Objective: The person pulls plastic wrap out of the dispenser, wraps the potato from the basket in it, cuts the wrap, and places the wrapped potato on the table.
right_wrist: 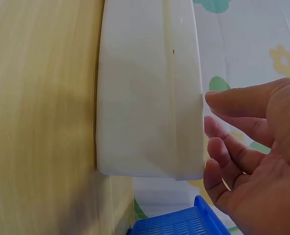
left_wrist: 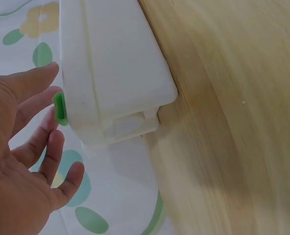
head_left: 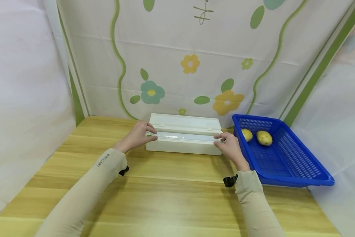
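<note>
the white box (head_left: 184,146) sits at 12 o'clock on the worktop (head_left: 165,194), lid (head_left: 185,121) tipped back. the left hand (head_left: 138,135) is at its 9 o'clock end, the right hand (head_left: 230,147) at 3, both loose, gripping nothing. best to pinch the clear film (head_left: 184,137) evenly at both sides.

Left hand (head_left: 139,135), right hand (head_left: 230,147) at 2 ends of white box (head_left: 183,146)

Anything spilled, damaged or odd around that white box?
Nothing major: no spill or breakage shows. One small dark speck on the white box, in the right wrist view, stands out against its pale surface.
</note>
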